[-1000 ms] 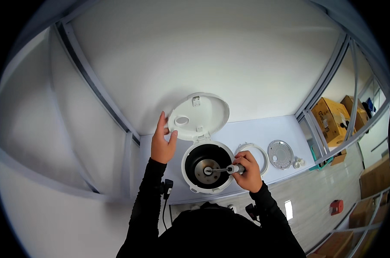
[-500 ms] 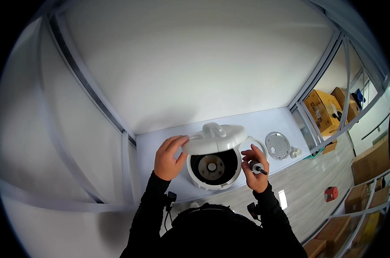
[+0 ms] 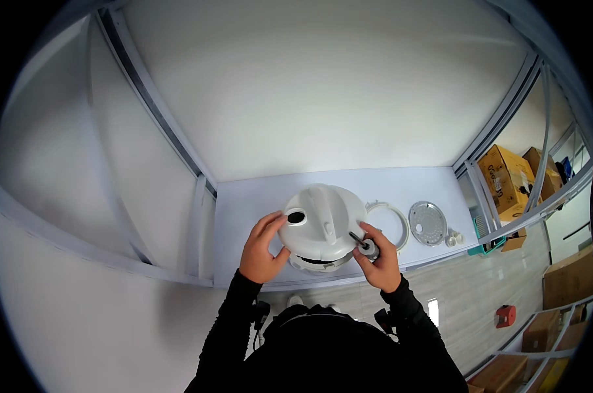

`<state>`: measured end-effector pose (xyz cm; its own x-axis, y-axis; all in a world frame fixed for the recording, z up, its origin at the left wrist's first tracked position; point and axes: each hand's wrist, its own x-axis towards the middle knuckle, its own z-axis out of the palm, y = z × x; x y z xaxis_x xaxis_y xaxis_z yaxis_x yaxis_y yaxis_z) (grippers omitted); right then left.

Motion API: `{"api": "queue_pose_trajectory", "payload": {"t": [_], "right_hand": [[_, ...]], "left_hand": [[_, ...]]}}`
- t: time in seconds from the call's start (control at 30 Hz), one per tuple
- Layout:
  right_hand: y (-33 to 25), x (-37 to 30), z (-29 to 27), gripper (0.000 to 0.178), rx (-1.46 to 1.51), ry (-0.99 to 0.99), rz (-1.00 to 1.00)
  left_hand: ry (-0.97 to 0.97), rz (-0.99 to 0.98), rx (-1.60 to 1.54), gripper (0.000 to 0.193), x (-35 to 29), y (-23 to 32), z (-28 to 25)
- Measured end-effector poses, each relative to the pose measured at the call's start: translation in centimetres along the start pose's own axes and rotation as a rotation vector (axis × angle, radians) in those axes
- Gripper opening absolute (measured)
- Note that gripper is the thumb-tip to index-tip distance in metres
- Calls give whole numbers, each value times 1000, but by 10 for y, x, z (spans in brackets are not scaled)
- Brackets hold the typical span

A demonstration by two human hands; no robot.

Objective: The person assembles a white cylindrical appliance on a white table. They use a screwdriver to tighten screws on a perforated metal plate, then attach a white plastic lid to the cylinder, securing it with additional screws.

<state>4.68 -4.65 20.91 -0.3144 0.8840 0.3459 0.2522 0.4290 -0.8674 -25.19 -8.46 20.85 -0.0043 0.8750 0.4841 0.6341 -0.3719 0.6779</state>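
Note:
A white domed cooker lid with a raised handle ridge and a dark oval hole lies over a round white cooker body. A dark gap shows between them along the near edge. My left hand grips the lid's left rim, fingers on top near the hole and thumb at the near side. In my right hand is a short screwdriver-like tool with a grey body and a dark shaft pointing up and left. The fingertips of that hand touch the lid's right edge. The cooker's inside is mostly hidden.
Right of the cooker on the white table lie a white ring, a round perforated metal plate and small white parts. A teal basket and cardboard boxes stand beyond the frame. A red object sits on the floor.
The lid, tilted up at the back before, has come down over the cooker and now covers its dark inside. My right hand has moved left to the lid's edge, the tool still held.

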Motion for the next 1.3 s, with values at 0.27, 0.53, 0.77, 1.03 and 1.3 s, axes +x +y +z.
{"api": "queue_pose_trajectory", "payload": {"t": [0.27, 0.53, 0.77, 1.03, 1.3], "right_hand": [[19, -14, 0, 64, -8, -89, 67], [23, -16, -1, 64, -50, -154, 141], [36, -15, 7, 57, 59, -90, -103], [24, -13, 1, 63, -31, -76, -143], [23, -15, -3, 64, -47, -100, -86]], "left_hand": [[-105, 71, 173, 59, -28, 30, 16], [-3, 18, 209, 51, -31, 40, 45], [213, -208, 357, 45, 9, 49, 88], [255, -203, 525, 41, 28, 52, 100], [311, -195, 441, 34, 36, 71, 94]]}}
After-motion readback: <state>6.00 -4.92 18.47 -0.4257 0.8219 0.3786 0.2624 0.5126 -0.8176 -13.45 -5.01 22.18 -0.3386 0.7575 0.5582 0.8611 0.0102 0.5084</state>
